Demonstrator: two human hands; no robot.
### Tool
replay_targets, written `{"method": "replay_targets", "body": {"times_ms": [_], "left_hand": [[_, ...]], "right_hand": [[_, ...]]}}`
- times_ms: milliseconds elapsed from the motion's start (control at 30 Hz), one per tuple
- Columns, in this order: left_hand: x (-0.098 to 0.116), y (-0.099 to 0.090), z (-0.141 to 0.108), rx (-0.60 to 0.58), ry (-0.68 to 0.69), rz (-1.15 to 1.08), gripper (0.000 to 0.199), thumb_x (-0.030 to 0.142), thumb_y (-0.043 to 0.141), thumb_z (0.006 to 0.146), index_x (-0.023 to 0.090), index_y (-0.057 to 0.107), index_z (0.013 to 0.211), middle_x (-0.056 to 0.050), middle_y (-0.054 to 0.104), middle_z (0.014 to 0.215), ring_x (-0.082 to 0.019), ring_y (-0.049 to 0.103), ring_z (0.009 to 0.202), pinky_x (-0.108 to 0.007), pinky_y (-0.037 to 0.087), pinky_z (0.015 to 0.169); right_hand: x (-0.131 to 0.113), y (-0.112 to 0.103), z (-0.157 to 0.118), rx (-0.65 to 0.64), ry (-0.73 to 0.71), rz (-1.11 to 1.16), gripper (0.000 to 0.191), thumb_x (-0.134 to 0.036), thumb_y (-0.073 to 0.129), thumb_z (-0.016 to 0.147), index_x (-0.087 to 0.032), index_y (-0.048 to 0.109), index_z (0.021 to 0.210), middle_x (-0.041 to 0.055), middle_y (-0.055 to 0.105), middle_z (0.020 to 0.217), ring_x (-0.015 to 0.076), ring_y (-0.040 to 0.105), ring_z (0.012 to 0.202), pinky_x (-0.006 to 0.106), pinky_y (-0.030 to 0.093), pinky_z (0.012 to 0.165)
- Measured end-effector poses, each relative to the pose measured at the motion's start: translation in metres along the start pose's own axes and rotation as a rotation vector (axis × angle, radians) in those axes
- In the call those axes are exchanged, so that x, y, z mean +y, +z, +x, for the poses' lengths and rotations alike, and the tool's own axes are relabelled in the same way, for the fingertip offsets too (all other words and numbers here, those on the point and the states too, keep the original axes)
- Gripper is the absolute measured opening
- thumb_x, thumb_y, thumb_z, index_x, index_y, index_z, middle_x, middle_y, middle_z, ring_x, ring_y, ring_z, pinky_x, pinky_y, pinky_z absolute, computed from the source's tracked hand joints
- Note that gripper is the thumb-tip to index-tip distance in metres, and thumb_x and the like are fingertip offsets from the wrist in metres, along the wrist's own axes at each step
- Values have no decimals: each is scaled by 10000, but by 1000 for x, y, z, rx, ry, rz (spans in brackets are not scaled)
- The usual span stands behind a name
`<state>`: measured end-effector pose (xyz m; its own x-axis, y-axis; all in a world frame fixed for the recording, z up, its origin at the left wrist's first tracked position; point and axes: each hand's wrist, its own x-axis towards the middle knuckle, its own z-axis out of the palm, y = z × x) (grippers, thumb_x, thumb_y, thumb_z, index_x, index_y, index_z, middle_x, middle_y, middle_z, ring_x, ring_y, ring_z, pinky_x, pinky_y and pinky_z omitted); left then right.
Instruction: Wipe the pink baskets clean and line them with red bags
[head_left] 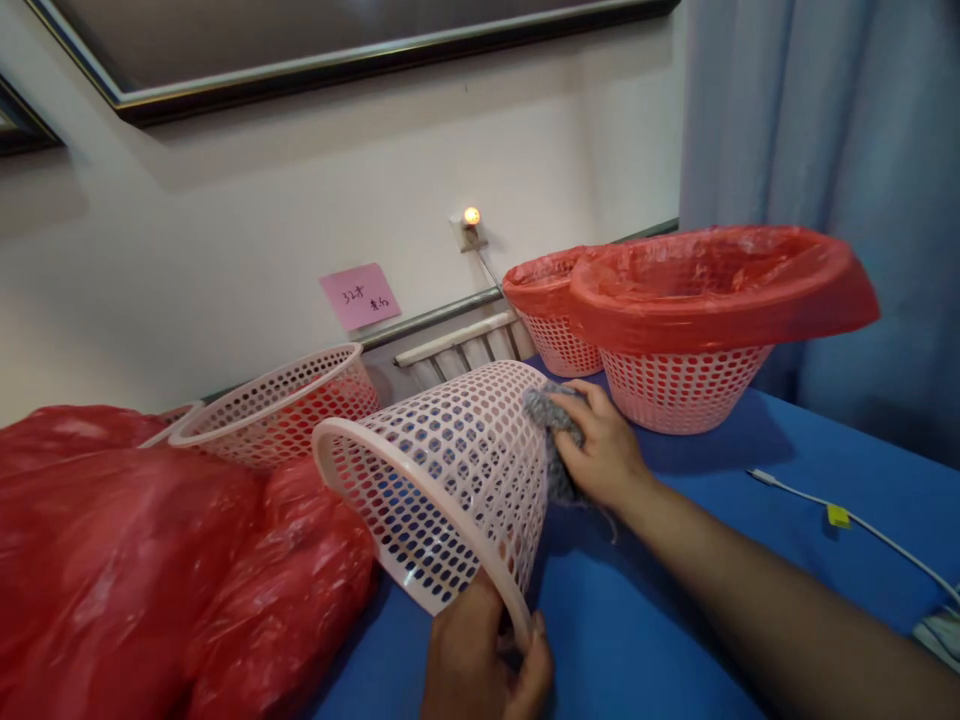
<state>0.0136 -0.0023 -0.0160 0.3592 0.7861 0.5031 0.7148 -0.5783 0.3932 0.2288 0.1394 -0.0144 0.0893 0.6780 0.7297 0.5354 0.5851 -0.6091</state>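
Note:
A pale pink perforated plastic basket (480, 440) lies tilted on its side over the blue table, its mouth facing left and toward me. My left hand (480, 650) grips its rim at the near edge, thumb outside and fingers inside. A grey fuzzy cloth (559, 455) is bunched under my right hand (600, 440), which presses it against the outside of the basket near its base. Part of the cloth hangs below the fingers, with a loose thread trailing.
Red plastic bags (187, 560) heap at the left, beside another pink basket (277, 400). Two baskets lined with red bags, one nearer (682, 385) and one farther (562, 340), stand at the right. A white cable (862, 520) crosses the blue table (622, 620). A wall plug (471, 230) glows behind.

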Motion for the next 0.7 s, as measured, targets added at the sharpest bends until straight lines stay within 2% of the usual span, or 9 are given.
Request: {"method": "replay_targets", "body": {"times_ms": [67,133,233,333,400,467,533,633,700], "left_hand": [[-5,4,-5,-54,-1,47,409,152,616,847,256,603,1242,25,682,751,-183,694,603,-271,568,561],[-9,7,-8,-129,-9,98,543,118,616,765,240,595,1294,-23,740,867,-224,739,715,-323,618,658],[-10,10,-8,-241,-42,142,763,91,597,706,210,540,1457,-117,769,1174,-282,767,987,-395,647,867],[-6,9,-2,-307,-114,169,505,122,608,703,234,708,1186,-112,771,1122,-289,758,968,-397,643,836],[-4,8,2,-337,-139,156,445,120,608,693,242,740,1100,-107,774,1124,-293,754,992,-403,639,859],[-2,7,6,-360,-140,126,589,94,599,658,233,731,1215,-118,762,1236,-312,735,1120,-434,617,979],[-1,8,9,-401,-161,118,724,82,600,632,222,692,1336,-131,737,1334,-327,707,1211,-450,587,1049],[0,10,11,-511,-245,167,695,79,606,642,234,714,1311,-124,751,1300,-325,722,1160,-446,588,1015],[0,12,11,-577,-288,203,681,86,616,641,245,725,1294,-120,755,1283,-326,723,1139,-453,579,1010]], "right_hand": [[17,3,8,-24,241,-122,445,-211,565,870,-193,725,1285,184,646,1334,386,676,1233,642,551,1089],[17,-1,11,-9,258,-128,442,-214,566,874,-192,707,1293,184,657,1309,386,672,1238,643,545,1093],[-14,-19,3,57,-126,70,515,-174,583,862,-239,611,1372,143,626,1378,327,632,1317,560,538,1135],[-51,-38,-10,-26,-570,305,610,-160,599,818,-236,552,1421,132,563,1448,278,642,1295,440,599,1051],[-59,-41,-13,-59,-654,359,596,-162,591,808,-226,575,1400,129,559,1446,263,656,1264,403,618,1003],[-49,-34,-9,-32,-516,306,537,-155,578,827,-233,616,1358,127,586,1428,270,661,1265,430,610,1026],[-26,-22,-1,16,-246,169,445,-168,569,863,-233,669,1291,131,638,1365,294,679,1237,497,597,1047],[4,-11,12,49,125,-50,342,-228,570,890,-214,738,1188,140,702,1218,331,722,1110,579,604,1004],[6,-15,14,69,142,-57,343,-234,575,887,-213,749,1182,139,705,1213,331,726,1107,582,600,1012]]}}
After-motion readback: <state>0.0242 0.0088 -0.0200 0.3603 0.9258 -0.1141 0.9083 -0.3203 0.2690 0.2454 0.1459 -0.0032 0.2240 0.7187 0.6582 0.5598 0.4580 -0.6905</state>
